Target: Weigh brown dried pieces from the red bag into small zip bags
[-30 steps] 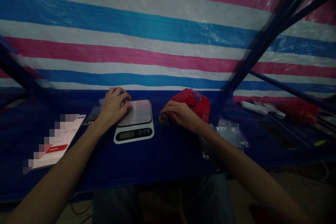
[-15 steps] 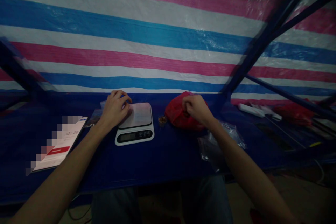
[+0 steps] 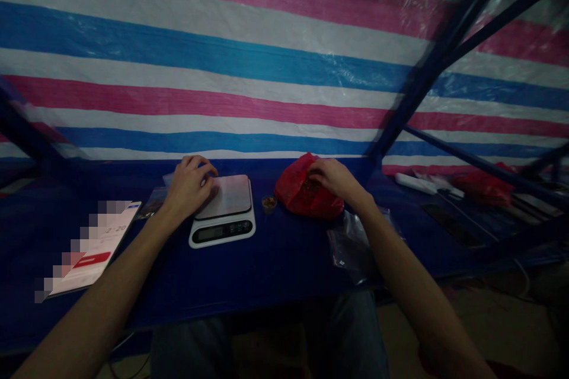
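Lying under right hand (image 3: 331,176), red bag (image 3: 291,188)

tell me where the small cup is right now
In the head view, the small cup sits near the middle of the blue table, between the white scale on its left and the red bag on its right.
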`<state>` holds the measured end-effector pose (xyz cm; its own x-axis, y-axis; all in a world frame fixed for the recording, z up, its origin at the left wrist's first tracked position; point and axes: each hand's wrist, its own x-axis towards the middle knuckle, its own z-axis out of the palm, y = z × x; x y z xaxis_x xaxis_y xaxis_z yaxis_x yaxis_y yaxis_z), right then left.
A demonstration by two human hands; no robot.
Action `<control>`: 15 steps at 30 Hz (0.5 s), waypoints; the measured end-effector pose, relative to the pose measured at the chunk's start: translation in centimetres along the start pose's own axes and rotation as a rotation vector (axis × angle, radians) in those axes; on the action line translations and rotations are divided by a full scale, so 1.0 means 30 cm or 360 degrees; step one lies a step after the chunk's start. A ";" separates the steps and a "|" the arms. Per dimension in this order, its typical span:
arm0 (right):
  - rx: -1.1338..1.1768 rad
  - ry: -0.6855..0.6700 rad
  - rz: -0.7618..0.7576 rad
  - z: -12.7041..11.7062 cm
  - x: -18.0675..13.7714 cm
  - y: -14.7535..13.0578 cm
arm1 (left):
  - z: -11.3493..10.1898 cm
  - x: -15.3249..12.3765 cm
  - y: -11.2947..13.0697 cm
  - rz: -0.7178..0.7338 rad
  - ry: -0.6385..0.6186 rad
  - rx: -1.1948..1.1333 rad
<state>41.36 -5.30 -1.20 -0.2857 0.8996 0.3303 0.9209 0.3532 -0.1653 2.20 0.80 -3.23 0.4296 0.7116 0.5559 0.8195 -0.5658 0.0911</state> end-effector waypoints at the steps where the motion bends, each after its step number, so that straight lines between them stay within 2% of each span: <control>1: -0.0012 0.0011 0.0018 -0.011 0.001 -0.006 | 0.000 0.000 0.000 0.0004 0.0000 0.0000; 4: 0.0014 0.0018 0.0047 -0.033 0.002 -0.022 | 0.000 -0.001 0.000 0.0017 0.0001 -0.0005; 15: 0.0312 0.0058 -0.0083 -0.050 0.006 -0.045 | -0.002 -0.002 0.005 0.0005 -0.0004 -0.0003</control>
<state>40.47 -6.00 0.47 -0.3185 0.8703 0.3758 0.8348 0.4453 -0.3237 2.25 0.64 -3.21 0.4331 0.7107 0.5544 0.8173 -0.5690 0.0909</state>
